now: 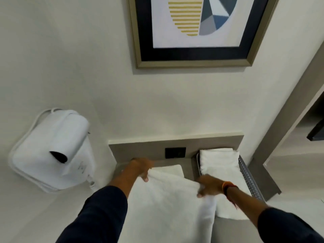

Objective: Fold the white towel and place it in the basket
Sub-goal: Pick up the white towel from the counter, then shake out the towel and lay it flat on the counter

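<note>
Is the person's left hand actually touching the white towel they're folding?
Touching. In the head view, the left hand grips the white towel at its far left corner, fingers curled over the edge.

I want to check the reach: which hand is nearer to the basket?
Right. The right hand is beside the basket, gripping the towel; the left hand holds its far side.

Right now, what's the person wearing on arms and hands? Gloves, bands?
No gloves: both hands are bare. The left hand and right hand come out of dark navy long sleeves pushed back from the wrists. The right wrist carries bands, orange and red threads beside a dark one. Left wrist shows nothing worn.
</note>
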A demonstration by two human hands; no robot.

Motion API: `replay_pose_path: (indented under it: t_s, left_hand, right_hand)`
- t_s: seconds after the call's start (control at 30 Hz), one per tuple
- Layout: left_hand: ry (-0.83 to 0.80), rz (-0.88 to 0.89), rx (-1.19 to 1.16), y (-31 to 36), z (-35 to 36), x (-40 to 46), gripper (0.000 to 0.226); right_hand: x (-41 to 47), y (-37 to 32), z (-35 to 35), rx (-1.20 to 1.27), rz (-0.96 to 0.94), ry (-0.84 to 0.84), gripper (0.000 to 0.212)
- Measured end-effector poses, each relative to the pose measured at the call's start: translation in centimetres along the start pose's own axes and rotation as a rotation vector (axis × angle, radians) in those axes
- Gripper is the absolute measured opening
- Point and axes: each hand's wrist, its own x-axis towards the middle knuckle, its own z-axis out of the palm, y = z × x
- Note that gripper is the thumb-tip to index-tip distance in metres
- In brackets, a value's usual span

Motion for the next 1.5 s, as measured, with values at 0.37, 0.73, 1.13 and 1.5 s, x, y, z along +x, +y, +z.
replay_pose_path:
  t_s: [0.37,0.73,1.13,1.5]
  left_hand:
    - [0.586,-0.204,0.076,-4.7,-20.3,-16.9,0.057]
    - [1.225,-0.338,-0.018,-4.7,-32.2,-31.7,0.034]
    - [1.27,-0.393,-0.182,-4.4,-34.0,-33.9,0.039]
    - [1.378,-0.387,-0.122,-4.5,-31.5,-30.8,0.028]
  right_hand:
    - [-7.4,-8.0,-27.1,-0.217,-0.19,0.654,0.049]
    - [-20.5,-16.3,-42.7,-0.299,-0.262,1.251,0.033]
    - [-22.7,-17.7,-44.9,-0.246,-0.268,1.369,0.03]
    - [-19.6,-17.0,-42.9,-0.307,-0.216,1.412,0.021]
